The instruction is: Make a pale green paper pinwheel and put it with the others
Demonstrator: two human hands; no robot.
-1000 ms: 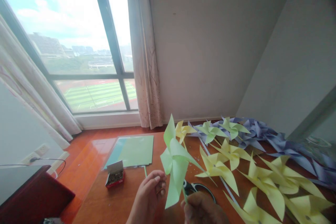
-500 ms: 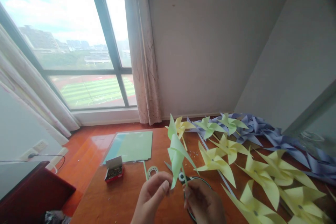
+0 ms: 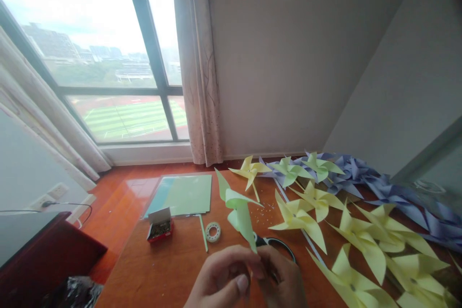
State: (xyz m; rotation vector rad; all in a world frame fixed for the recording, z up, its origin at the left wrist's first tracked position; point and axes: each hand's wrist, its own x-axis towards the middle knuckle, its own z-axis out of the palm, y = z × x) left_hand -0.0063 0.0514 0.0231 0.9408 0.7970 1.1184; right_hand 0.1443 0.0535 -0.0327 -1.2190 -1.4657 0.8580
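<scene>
A light green paper pinwheel [image 3: 238, 209] stands upright in front of me, its blades curled and one tip pointing down to my fingers. My right hand [image 3: 279, 274] is closed at its base, around the stick, which is mostly hidden. My left hand [image 3: 222, 276] is curled beside it, its forefinger reaching across to the lower blade tip and the right fingers; the exact grip is hidden. Behind the hands lie scissors [image 3: 279, 242] with dark handles, partly covered. A roll of tape [image 3: 212, 232] and a thin green paper stick [image 3: 204, 233] lie left of the pinwheel.
Several yellow pinwheels [image 3: 299, 216] spread over the right of the wooden table [image 3: 137, 269], with green ones [image 3: 290, 172] and a heap of purple ones [image 3: 361, 173] behind. At left are a small open red box [image 3: 160, 233] and a stack of green sheets [image 3: 189, 195].
My left hand has moved right to meet the right hand. The pinwheel's blades have turned and it sits slightly lower. The tape roll and green stick are now uncovered.
</scene>
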